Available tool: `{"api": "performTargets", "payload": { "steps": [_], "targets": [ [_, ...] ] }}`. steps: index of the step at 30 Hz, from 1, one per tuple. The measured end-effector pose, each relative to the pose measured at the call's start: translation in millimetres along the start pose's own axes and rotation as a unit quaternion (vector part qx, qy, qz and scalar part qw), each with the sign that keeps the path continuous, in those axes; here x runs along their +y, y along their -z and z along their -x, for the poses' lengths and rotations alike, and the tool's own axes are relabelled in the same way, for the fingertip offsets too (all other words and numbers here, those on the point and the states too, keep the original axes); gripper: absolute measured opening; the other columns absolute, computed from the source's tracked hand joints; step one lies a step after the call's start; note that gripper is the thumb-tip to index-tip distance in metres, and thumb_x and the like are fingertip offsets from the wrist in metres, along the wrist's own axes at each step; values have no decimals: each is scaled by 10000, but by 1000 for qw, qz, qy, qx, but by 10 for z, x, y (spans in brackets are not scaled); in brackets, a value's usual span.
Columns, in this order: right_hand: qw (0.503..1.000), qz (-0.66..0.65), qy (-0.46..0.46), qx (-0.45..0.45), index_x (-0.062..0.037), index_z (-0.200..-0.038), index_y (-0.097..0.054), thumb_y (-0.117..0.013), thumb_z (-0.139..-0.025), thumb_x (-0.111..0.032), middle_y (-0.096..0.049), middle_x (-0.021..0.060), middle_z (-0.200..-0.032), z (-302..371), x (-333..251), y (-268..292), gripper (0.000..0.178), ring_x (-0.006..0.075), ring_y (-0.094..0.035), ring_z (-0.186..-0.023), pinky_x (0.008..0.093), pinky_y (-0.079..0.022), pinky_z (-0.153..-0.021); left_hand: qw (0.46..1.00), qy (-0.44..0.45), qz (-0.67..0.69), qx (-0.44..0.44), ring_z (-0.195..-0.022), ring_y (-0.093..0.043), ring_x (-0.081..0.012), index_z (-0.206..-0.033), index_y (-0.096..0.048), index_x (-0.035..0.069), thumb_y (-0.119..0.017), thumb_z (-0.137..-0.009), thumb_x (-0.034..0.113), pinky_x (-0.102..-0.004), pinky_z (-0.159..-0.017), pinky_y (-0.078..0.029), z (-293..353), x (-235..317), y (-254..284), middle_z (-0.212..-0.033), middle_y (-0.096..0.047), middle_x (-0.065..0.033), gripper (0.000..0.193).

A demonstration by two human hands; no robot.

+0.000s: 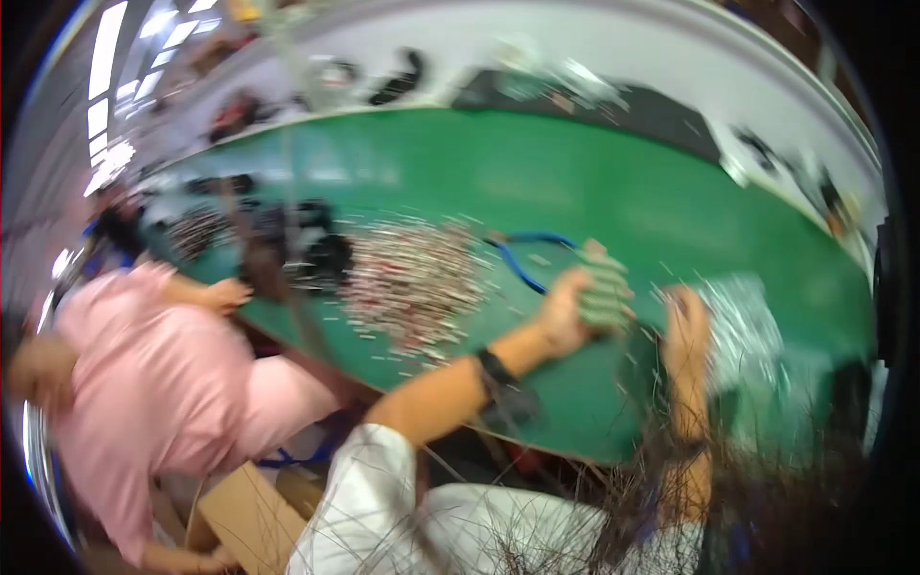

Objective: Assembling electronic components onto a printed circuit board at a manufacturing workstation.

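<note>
My left hand is closed round a pale green ridged block, held just above the green tabletop. To its right is my right hand, its fingers bent and drawn together; blur hides what they hold, if anything. Close beside that hand lies a clear plastic bag with thin, shiny pieces in or on it. Blue-handled pliers rest on the table just left of the green block. Farther left spreads a large heap of small, thin metallic and reddish pieces.
A co-worker in pink sits at my left, one hand at the table edge. Black parts lie beyond the heap. A long dark mat runs along the back of the green table. A cardboard box stands below, lower left.
</note>
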State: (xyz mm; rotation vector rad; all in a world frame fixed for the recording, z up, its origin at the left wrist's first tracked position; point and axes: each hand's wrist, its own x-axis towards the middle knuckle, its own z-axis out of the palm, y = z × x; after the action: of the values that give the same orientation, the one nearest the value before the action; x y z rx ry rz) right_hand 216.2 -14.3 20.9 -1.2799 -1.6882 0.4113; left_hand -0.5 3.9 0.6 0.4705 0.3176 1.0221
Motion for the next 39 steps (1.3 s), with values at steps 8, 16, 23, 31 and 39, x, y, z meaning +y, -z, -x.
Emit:
{"api": "performTargets", "payload": {
  "steps": [8, 16, 23, 31, 39],
  "targets": [
    [988, -69, -66, 124, -3, -1021, -596, -525, -989, -110, -614, 99, -771, -38, 119, 116, 132, 130, -564, -632, 288, -457, -599, 992, -27, -120, 6, -1084, -639, -438, -1570, -216, 281, -375, -996, 456, -498, -819, -573, 11, 26, 29, -1309, -573, -233, 621],
    [992, -84, 93, -19, -24, -1036, -571, -566, -954, -107, -636, 164, -717, 165, -143, -140, 116, 322, -642, -592, 404, -484, -555, 991, -62, -118, 5, -1089, -644, -423, -1570, -224, 244, -386, -999, 461, -498, -830, -584, 92, -31, -22, -1314, -575, -195, 631],
    [985, -101, 101, -101, -15, -1040, -530, -580, -929, -66, -657, 191, -777, 213, -242, -241, 133, 330, -672, -627, 398, -499, -554, 993, -61, -105, -9, -1272, -548, -347, -1548, -275, 94, -366, -1001, 427, -469, -1068, -457, 102, -26, -3, -1372, -555, -205, 648],
    [976, -203, -21, -72, 16, -1002, -573, -577, -980, -75, -716, 91, -884, 153, -134, -122, 93, 84, -665, -736, 257, -538, -620, 988, 9, -123, -96, -1154, -625, -333, -1556, -256, 76, -371, -982, 511, -484, -840, -586, 102, -6, -71, -1368, -565, -167, 730],
    [972, -204, -60, -99, 24, -1013, -573, -579, -976, -62, -664, 56, -856, 128, -174, -107, 94, 61, -632, -772, 228, -494, -629, 985, 15, -144, -90, -1151, -624, -338, -1563, -234, 79, -374, -972, 539, -483, -811, -592, 105, 7, -95, -1410, -532, -170, 761]
  ]
}}
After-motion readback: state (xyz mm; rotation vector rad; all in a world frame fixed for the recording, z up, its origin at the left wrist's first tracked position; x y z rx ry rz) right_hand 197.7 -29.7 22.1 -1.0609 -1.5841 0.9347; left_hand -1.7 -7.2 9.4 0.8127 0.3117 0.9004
